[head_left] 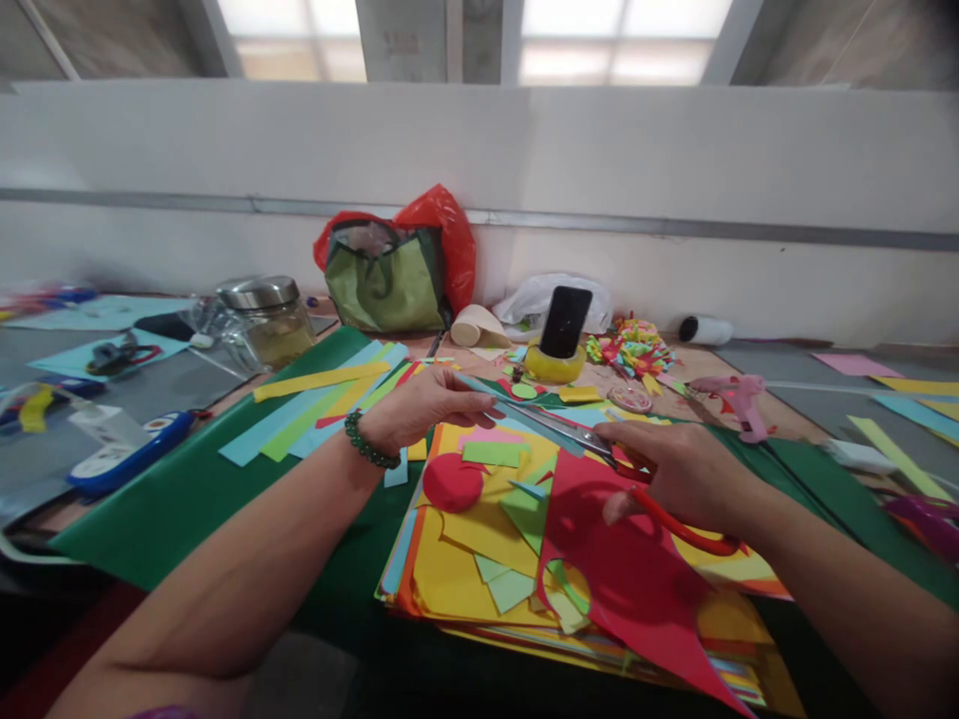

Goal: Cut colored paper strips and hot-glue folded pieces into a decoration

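scissors meet a blue paper strip over a stack of coloured sheets

head view: just left of the frame's centre, the left hand (420,404) pinches the near end of a pale blue paper strip (486,391) between thumb and fingertips, with the fingers closed on it. a green bead bracelet (367,442) sits on that wrist. the strip runs rightward into the blades of the scissors (569,431), which lie at the centre of the frame. the right hand (681,469), right of centre, grips the scissors' red handles, with the fingers curled through and around the loops.

both hands hover above a stack of coloured paper (465,559) in the lower middle. on top of it lie a red paper circle (453,482) and a large red cut sheet (636,579), which reaches toward the lower right. the stack rests on a dark green sheet (187,489) that spreads to the lower left.

loose yellow, blue and green strips (322,399) lie left of the left hand. behind the hands, at centre, a phone (564,321) stands upright in a yellow tape roll (552,364). beside it to the right is a bunch of multicoloured paper curls (635,348), and farther right a pink glue gun (738,399). a lidded glass jar (274,318) stands at middle left. a red plastic bag (442,235) leans on the wall at upper centre.
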Demonstrator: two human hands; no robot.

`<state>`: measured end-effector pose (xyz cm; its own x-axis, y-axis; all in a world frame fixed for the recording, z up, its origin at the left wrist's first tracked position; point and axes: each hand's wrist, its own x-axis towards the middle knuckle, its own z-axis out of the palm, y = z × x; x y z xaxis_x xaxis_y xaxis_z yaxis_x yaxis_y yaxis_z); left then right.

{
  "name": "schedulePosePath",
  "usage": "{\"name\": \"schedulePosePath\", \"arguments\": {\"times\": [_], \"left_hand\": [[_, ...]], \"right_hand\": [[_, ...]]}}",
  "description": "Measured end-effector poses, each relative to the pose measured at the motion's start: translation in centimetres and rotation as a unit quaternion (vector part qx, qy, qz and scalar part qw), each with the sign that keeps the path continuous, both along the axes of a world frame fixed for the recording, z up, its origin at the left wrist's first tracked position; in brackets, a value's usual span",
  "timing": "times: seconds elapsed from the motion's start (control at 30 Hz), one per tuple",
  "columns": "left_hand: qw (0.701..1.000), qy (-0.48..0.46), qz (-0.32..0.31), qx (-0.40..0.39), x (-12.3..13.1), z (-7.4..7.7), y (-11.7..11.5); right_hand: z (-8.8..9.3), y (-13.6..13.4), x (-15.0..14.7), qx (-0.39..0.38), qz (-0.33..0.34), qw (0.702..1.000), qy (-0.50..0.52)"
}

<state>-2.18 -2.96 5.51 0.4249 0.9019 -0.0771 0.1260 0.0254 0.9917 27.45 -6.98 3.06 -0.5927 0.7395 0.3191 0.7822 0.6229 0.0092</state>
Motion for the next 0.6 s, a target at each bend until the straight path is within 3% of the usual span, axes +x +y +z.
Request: {"name": "schedulePosePath", "arguments": {"times": [0.6], "left_hand": [[1.0,-0.001,-0.006,0.003,-0.1,-0.1,-0.2]], "right_hand": [[-1.0,0.1,0.4,0.039,0.009,0.999,-0.002]]}}
